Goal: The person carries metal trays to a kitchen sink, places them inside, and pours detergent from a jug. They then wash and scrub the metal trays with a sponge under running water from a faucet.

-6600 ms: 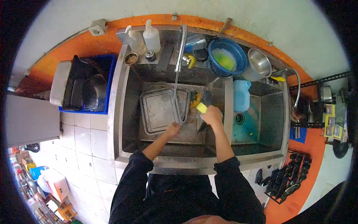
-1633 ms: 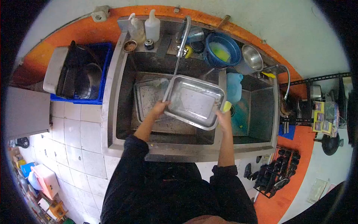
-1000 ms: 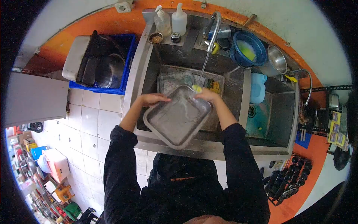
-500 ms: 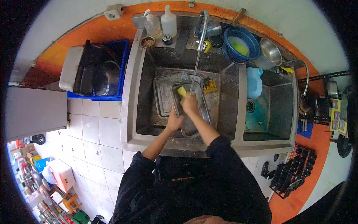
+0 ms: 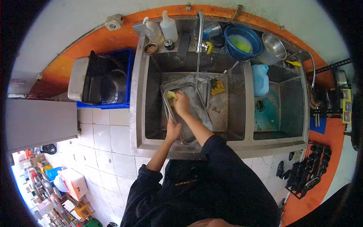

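Observation:
Over the large sink basin [image 5: 236,109], my left hand [image 5: 173,130] grips the near left edge of a wet metal tray [image 5: 191,126]. My right hand [image 5: 182,104] is closed on a yellow sponge [image 5: 172,95], pressed to the tray's upper left corner. Water runs from the tap [image 5: 199,45] in a thin stream onto the tray. Another rectangular tray [image 5: 206,85] lies partly hidden underneath. To the right on the basin floor sits a yellow and dark clump [image 5: 217,87], its kind unclear.
Two pump bottles [image 5: 169,28], a blue bucket [image 5: 243,43] with a green item in suds, and a steel pot [image 5: 273,47] line the back ledge. A light blue jug [image 5: 260,80] stands in the smaller basin. Left of the sink, a blue crate [image 5: 126,81] holds large pans.
My right hand and the sponge have moved left to the tray's upper left corner. The held tray has shifted left and tilted, and the whole view has moved slightly.

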Available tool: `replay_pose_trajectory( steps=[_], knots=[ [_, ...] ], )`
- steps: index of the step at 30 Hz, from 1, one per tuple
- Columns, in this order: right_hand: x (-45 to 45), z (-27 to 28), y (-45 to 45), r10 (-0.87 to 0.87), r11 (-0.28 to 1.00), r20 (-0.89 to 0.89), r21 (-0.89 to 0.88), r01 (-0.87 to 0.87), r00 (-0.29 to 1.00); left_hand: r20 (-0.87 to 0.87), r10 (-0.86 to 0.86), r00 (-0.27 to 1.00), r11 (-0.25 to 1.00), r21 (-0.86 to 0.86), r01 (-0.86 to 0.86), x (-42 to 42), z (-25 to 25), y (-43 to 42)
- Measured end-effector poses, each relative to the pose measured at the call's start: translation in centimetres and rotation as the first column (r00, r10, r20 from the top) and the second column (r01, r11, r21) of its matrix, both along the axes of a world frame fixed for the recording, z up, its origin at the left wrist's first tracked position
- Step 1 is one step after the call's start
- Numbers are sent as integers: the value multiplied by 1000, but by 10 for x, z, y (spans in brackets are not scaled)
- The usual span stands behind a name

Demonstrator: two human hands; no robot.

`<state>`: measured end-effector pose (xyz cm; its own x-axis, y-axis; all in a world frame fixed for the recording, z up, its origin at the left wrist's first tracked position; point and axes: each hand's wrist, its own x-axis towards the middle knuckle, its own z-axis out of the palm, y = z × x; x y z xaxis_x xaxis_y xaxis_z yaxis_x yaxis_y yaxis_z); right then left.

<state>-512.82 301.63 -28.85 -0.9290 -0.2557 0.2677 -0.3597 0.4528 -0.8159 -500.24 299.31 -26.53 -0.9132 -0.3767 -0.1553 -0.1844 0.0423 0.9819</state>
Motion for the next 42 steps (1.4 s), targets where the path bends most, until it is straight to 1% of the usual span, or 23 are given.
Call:
replay_pose_trajectory(
  steps=[1,2,3,6,8,11,13,14,15,18,20,21,22,24,26,29,32,34,35,38,39,40,42],
  knots=[
    [-4,-8,5,0,1000,3,-8,0,1000,-19,28,999,997,73,-26,1,3,0],
    [-16,-15,17,-4,1000,164,-15,6,986,-44,61,997,988,146,-54,0,6,-1],
    [-23,-7,21,-6,1000,320,-20,13,947,3,-1,1000,988,-157,1,-1,0,-7],
    [-10,15,15,-11,999,269,47,-2,963,13,-4,1000,992,-124,5,3,-11,-10],
    [0,-12,-9,25,999,131,21,-28,991,-8,-12,1000,993,-116,11,5,-24,-17],
    [16,20,-3,161,986,300,-87,-142,940,-17,-6,1000,994,-108,4,1,-17,-25],
    [22,2,3,324,945,98,-84,-317,941,-16,8,1000,995,-101,-10,-6,-4,-28],
    [18,0,2,324,945,91,-83,-317,942,-40,19,999,1000,-2,-19,-7,1,-27],
    [15,5,3,313,950,85,-44,-310,946,-61,32,998,995,101,-26,-6,1,-26],
    [-4,19,-8,236,971,77,19,-238,969,-49,-23,999,999,23,24,-3,-4,-20],
    [-8,24,-15,147,988,-84,-44,-151,986,-25,-6,1000,997,71,8,-6,3,-26],
    [-3,10,-20,97,995,-125,19,-96,987,-54,-24,998,997,70,28,-10,6,-30],
    [4,10,-13,100,995,-128,20,-98,987,-81,-40,996,997,70,46,-13,11,-35],
    [17,15,4,331,943,-24,46,-330,943,-48,-47,998,998,47,49,-16,18,-42],
    [12,20,4,320,942,30,91,-322,947,-87,-40,995,997,68,46,-16,19,-39],
    [-11,24,-11,174,980,-93,111,-163,980,-46,-59,997,994,85,63,-15,24,-29],
    [-9,36,-9,186,979,-121,109,-173,975,-41,-90,995,996,-22,90,-23,44,-37],
    [20,36,11,330,943,-73,77,-325,941,-72,-89,993,995,28,92,-26,40,-50],
    [27,21,13,338,941,-120,12,-339,933,-121,-64,991,996,50,71,-25,37,-52],
    [1,23,12,362,932,-215,61,-358,907,-102,-73,992,997,-43,69,-18,30,-49],
    [-17,36,11,271,961,-101,-34,-275,957,-62,-52,997,998,14,53,-17,43,-42],
    [-26,39,9,268,961,-107,-39,-274,957,-67,-55,996,998,8,55,-17,40,-39],
    [-35,42,4,-148,988,-64,38,150,987,-78,-77,994,997,-13,76,-16,32,-38]
  ],
)
